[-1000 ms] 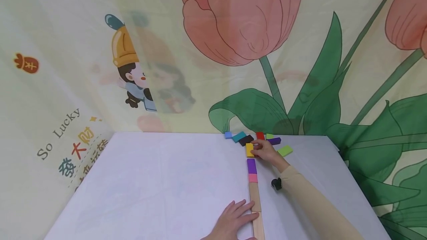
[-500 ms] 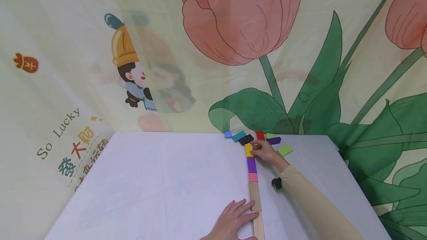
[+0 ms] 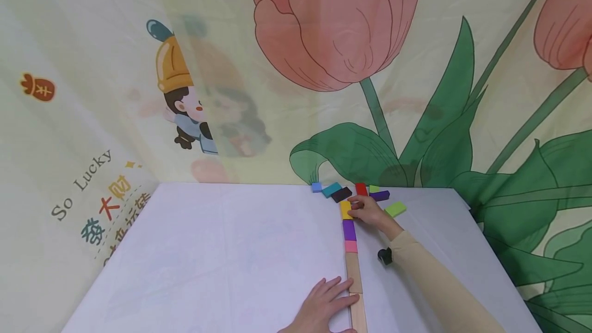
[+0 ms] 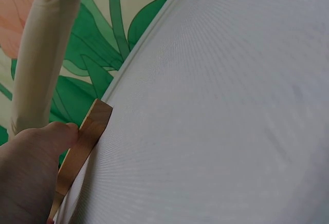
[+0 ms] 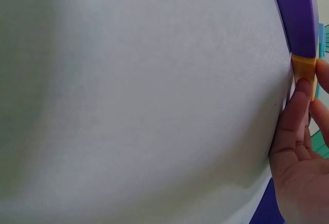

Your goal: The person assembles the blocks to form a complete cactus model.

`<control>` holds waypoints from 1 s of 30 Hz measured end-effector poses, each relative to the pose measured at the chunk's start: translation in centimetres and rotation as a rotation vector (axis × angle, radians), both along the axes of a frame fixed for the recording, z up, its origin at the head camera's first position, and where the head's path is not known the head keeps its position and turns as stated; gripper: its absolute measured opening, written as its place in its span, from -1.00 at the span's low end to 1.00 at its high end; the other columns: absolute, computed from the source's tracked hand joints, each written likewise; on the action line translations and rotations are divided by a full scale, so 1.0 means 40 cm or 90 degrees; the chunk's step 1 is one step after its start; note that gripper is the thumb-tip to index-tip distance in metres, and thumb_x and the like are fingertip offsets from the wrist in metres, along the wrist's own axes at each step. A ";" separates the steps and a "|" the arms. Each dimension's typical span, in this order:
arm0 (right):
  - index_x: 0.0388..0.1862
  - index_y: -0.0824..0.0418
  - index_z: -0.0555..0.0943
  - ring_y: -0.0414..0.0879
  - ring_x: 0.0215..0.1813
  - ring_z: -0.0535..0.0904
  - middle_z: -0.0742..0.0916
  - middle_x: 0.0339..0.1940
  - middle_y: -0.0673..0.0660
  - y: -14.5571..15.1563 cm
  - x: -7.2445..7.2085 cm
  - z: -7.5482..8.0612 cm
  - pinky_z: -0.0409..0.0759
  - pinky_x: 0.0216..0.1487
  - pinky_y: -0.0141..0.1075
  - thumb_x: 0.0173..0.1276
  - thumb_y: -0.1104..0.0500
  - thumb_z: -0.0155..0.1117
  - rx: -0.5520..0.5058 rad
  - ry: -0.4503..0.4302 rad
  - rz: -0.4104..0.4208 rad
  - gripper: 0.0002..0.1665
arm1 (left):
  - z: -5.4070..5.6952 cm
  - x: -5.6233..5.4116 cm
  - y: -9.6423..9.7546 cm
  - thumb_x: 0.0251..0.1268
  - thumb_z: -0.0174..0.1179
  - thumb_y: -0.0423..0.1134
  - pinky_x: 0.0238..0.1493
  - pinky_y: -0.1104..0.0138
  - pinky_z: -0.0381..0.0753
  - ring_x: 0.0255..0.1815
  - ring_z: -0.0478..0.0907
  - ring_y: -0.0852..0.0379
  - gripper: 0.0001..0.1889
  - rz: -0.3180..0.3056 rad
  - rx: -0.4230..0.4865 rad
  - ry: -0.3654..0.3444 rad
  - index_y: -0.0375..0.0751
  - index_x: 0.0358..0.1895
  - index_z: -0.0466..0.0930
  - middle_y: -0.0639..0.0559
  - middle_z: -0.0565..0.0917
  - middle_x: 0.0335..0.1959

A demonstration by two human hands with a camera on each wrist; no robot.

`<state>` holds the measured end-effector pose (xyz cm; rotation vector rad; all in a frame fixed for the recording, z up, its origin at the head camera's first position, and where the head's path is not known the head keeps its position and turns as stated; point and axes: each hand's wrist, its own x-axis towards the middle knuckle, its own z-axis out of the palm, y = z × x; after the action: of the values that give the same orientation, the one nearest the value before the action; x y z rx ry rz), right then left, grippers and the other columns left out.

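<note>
Yellow rectangular block (image 3: 345, 209): at the far end of a single-file row on the white cloth-covered table (image 3: 208, 256); its near end appears to meet the flat violet block (image 3: 349, 230).
Right hand (image 3: 368, 211): pinches the yellow block, digits on more than one side of it.
Left hand (image 3: 319, 306): well apart from the right, fingers extended and spread, resting on two bare pale-wood planks (image 3: 353, 269) around their joint.
Short pink block (image 3: 350, 246): between the violet block and the planks.
Yellow block's heft: looks small and solid, probably painted wood; it should be light, stiff and hard to break.
Yellow block's surface: seems smooth, so it likely slides readily over cloth and could twist under a loose pinch.
Best hold: its long sides, near the middle; the violet neighbour obstructs the near end.
Loose blocks beyond: a black rectangular block (image 3: 341, 195) is closest, with a red upright-looking block (image 3: 361, 188) near the right knuckles.
Hidden: fingertips cover part of the yellow block's side.
Cut off: the nearer plank and the left hand run out at the lower edge; the left wrist view shows the thumb against wood, not the other fingers.
Unclear: the small black object (image 3: 385, 256) beside the cream sleeve (image 3: 439, 276); perhaps a wrist camera.
</note>
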<state>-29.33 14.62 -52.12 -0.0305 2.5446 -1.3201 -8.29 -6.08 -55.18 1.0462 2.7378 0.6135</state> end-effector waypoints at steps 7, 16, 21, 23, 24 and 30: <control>0.26 0.29 0.48 0.05 -0.01 0.58 0.62 0.00 0.29 0.002 0.000 -0.003 0.67 0.03 -0.24 0.32 0.26 0.27 0.000 0.000 -0.002 -0.48 | 0.000 0.000 0.001 0.28 -0.16 0.45 0.44 0.01 0.28 0.53 0.15 0.18 -0.34 0.003 -0.004 -0.002 0.41 0.43 0.21 0.34 0.14 0.54; 0.26 0.29 0.48 0.02 -0.02 0.58 0.62 0.00 0.28 0.003 0.002 -0.004 0.67 0.01 -0.24 0.32 0.26 0.29 0.003 0.004 -0.001 -0.48 | -0.002 0.001 0.000 0.28 -0.17 0.45 0.45 0.02 0.28 0.53 0.15 0.17 -0.34 0.002 -0.002 0.003 0.41 0.43 0.22 0.34 0.14 0.54; 0.26 0.28 0.48 0.02 -0.03 0.57 0.62 -0.01 0.27 0.002 0.003 -0.004 0.66 0.01 -0.26 0.32 0.23 0.29 0.001 0.003 -0.007 -0.47 | 0.000 0.001 0.001 0.28 -0.16 0.44 0.43 0.02 0.29 0.52 0.17 0.17 -0.34 0.001 0.000 0.007 0.40 0.43 0.23 0.32 0.16 0.54; 0.27 0.28 0.46 0.02 -0.06 0.58 0.61 -0.03 0.27 0.004 0.005 -0.001 0.66 -0.03 -0.29 0.33 0.21 0.29 -0.005 0.004 -0.013 -0.46 | -0.001 -0.002 0.001 0.29 -0.15 0.43 0.43 0.01 0.30 0.52 0.17 0.16 -0.35 -0.003 0.002 0.013 0.39 0.42 0.24 0.30 0.17 0.54; 0.28 0.29 0.46 0.01 -0.08 0.59 0.61 -0.03 0.27 0.006 0.005 -0.001 0.66 -0.05 -0.31 0.34 0.19 0.28 -0.011 0.007 -0.015 -0.46 | -0.002 -0.003 0.002 0.30 -0.15 0.43 0.42 0.00 0.30 0.52 0.18 0.16 -0.35 -0.005 0.004 0.016 0.38 0.42 0.24 0.30 0.18 0.54; 0.20 0.33 0.50 -0.04 -0.20 0.55 0.62 -0.06 0.28 0.046 0.002 0.012 0.63 -0.23 -0.40 0.42 0.23 0.16 -0.035 0.070 -0.027 -0.59 | -0.010 -0.005 -0.002 0.31 -0.14 0.41 0.39 0.01 0.33 0.51 0.20 0.14 -0.36 -0.016 0.012 0.053 0.36 0.42 0.25 0.26 0.21 0.53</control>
<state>-29.26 16.48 -51.64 -0.0606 2.6123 -1.4420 -8.48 -6.14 -55.57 1.1332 2.7898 0.6059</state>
